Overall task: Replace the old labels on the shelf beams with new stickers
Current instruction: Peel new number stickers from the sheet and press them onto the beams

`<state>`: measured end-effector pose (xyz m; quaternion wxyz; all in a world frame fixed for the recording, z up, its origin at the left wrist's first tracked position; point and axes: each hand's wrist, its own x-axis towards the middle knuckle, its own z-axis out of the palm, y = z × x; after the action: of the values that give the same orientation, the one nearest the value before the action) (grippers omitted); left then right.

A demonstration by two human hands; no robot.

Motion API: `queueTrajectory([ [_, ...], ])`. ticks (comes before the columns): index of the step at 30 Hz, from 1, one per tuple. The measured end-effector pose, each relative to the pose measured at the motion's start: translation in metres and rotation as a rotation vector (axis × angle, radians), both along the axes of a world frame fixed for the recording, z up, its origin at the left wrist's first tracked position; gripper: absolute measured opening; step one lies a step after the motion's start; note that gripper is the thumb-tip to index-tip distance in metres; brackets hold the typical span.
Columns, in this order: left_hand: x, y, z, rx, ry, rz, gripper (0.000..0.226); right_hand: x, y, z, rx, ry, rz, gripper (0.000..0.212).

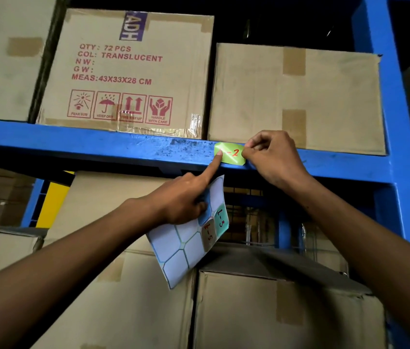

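A light green sticker (231,155) with red writing ending in "-2" lies on the front of the blue shelf beam (98,142). My left hand (186,197) presses its index fingertip on the sticker's left end while its other fingers grip a white sticker sheet (181,253) that hangs below. The sheet carries a teal sticker marked "1-3" (221,217) and a tan one (208,234). My right hand (272,154) pinches the sticker's right edge between thumb and fingers. Scuffed patches of old residue mark the beam to the sticker's left.
Cardboard boxes stand on the beam: a printed one (126,71) and a plain one (297,96). More boxes (274,311) fill the shelf below. A blue upright post (385,96) rises at the right. A yellow panel (53,197) shows at lower left.
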<state>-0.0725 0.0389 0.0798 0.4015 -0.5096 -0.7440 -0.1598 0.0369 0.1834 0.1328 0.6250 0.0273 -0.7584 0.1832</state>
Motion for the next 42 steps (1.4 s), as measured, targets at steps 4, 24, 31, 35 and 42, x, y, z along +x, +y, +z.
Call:
queueTrajectory([
  [4, -0.003, 0.0, 0.0, 0.009, 0.015, 0.01, 0.099, 0.002, -0.001, -0.001, 0.0, -0.024, -0.002, 0.005],
  [24, -0.013, 0.005, -0.001, 0.01, 0.141, 0.085, 0.097, 0.0, 0.003, 0.003, 0.048, -0.018, -0.049, 0.002],
  [31, -0.009, 0.001, 0.002, -0.032, 0.14, 0.108, 0.095, -0.001, 0.009, 0.011, -0.073, 0.035, -0.209, 0.034],
  [35, -0.003, -0.002, 0.017, -0.029, 0.064, 0.054, 0.09, 0.004, 0.008, -0.002, 0.043, 0.095, -0.211, 0.03],
  [42, 0.002, 0.003, 0.035, -0.134, -0.019, 0.038, 0.106, -0.009, 0.011, -0.029, 0.526, 0.065, -0.7, 0.046],
])
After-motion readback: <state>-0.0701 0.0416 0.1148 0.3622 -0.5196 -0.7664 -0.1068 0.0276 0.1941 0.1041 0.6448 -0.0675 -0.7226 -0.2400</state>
